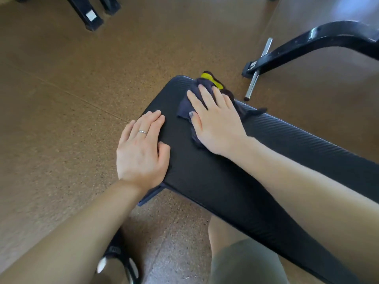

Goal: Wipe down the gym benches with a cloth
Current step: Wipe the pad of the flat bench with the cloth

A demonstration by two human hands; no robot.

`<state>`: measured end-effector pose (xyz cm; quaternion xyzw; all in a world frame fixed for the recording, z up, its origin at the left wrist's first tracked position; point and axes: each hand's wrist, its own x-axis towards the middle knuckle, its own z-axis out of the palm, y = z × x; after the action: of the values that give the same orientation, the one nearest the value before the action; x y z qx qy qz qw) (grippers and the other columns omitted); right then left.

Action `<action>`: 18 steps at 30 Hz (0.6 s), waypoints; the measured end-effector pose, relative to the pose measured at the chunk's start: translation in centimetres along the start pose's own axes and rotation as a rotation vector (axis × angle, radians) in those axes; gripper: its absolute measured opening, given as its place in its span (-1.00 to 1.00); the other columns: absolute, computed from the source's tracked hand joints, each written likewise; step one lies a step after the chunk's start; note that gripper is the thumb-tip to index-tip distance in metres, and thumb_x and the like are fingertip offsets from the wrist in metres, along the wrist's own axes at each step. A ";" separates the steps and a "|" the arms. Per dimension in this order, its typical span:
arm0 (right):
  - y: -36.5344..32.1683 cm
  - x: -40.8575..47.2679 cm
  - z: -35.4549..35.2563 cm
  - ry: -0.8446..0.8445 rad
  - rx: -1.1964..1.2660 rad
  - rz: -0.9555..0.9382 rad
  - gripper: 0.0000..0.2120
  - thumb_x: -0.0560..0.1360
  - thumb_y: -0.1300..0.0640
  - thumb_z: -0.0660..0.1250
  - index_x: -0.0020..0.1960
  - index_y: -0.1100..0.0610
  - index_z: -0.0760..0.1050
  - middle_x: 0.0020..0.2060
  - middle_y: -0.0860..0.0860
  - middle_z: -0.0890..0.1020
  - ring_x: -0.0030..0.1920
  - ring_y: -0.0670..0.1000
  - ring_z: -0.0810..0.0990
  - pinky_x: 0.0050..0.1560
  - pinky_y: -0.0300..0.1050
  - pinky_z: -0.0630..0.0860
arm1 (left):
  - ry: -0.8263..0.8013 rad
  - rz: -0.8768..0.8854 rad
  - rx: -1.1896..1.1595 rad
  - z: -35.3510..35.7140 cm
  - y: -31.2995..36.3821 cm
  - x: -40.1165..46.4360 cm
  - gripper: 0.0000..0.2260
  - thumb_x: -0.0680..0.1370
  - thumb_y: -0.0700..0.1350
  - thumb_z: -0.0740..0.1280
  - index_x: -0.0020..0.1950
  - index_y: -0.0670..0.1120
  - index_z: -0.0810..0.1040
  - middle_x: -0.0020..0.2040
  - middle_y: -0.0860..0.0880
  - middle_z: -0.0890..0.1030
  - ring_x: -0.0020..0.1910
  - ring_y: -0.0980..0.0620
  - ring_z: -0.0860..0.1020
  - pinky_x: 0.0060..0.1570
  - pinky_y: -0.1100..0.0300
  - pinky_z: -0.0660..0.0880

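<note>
We press the cloth (207, 95) flat under our right hand (215, 121), fingers spread, at the far end of the bench (215, 181); our left hand (141, 148) rests flat, fingers together, on its left edge. Pushing farther could slide the bunched cloth off the far corner.

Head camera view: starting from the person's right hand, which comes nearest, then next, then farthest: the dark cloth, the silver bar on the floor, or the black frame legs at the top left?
From the right hand:
1. Dark cloth, pressed directly under it on the bench pad.
2. Silver bar, on the floor up and to the right.
3. Black frame legs, far corner at top left.
</note>
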<state>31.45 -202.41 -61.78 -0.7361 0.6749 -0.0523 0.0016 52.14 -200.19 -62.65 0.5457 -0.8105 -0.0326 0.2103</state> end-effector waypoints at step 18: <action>-3.1 -4.1 0.1 0.037 0.030 -0.002 -0.44 0.68 -0.05 -0.05 0.61 0.13 0.25 0.59 0.19 0.27 0.56 0.32 0.21 0.55 0.23 0.14 | 0.056 0.035 -0.028 0.3 -0.4 -0.2 -0.49 0.54 -0.12 0.09 0.45 -0.17 0.50 0.49 -0.05 0.48 0.51 -0.04 0.39 0.53 -0.07 0.23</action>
<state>34.20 -198.07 -62.00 -0.7356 0.6731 -0.0763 -0.0001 52.44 -200.26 -63.09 0.5293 -0.8131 -0.0249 0.2409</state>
